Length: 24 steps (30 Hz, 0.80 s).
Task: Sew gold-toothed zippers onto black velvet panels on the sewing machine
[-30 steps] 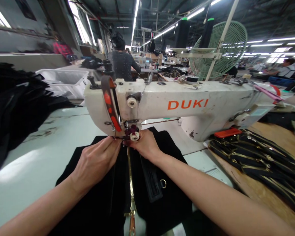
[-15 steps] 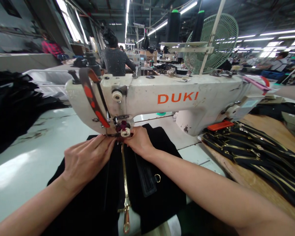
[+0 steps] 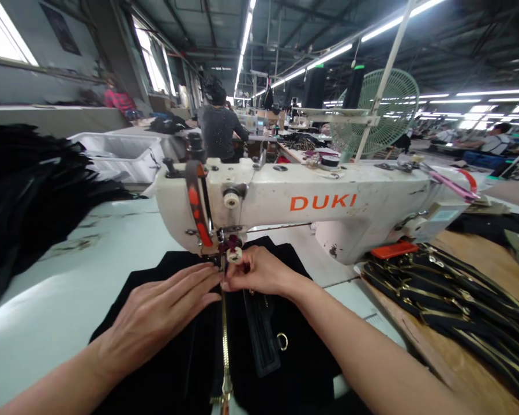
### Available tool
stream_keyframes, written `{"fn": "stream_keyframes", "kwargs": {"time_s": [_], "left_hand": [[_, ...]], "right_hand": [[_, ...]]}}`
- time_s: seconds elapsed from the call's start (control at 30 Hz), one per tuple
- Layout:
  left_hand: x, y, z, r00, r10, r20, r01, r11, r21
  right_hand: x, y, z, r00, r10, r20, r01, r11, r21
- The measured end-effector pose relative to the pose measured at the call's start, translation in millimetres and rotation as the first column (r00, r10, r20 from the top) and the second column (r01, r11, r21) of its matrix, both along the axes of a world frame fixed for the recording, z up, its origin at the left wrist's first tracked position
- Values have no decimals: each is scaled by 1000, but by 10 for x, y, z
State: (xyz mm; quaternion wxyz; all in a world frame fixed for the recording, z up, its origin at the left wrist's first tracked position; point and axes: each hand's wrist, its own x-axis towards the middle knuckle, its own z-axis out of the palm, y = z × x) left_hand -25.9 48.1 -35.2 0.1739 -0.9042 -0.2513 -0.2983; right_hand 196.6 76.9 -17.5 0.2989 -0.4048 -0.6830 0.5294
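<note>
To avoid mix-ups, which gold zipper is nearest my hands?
The single zipper on the black fabric; the other zippers lie bunched on the brown board.

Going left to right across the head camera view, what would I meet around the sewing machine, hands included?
Stack of black material, left hand, gold zipper, right hand, heap of black strips with gold zippers.

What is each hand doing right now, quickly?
Left hand: open, laid on the black cloth.
Right hand: curled by the zipper; whether it grips anything cannot be told.
</note>
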Motion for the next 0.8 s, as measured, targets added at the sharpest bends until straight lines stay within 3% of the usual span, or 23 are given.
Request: {"fn": "stream_keyframes", "kwargs": {"time_s": [0.07,0.13,0.2,0.23,0.37,0.5,0.8], "left_hand": [[48,-8,-4,997,-24,71,43,963,-267],[110,-9,4,985,53,165,43,847,-530],[155,3,18,964,139,226,54,732,-679],[165,15,24,956,168,242,57,700,-712],[142,106,21,921,289,261,-9,686,-728],[110,206,-31,879,399,262,-80,666,-742],[126,227,-112,868,399,295,-46,657,-753]], "right_hand": [[40,-40,57,993,114,-4,-114,993,-30],[50,-59,70,989,149,-20,-150,987,-56],[37,-51,34,991,127,-33,-129,989,-72],[24,-36,1,995,99,-34,-101,992,-72],[-50,60,-183,994,-109,-19,109,994,-12],[-136,150,-321,957,-288,-34,290,954,77],[-260,125,-382,942,-333,34,306,900,311]]}}
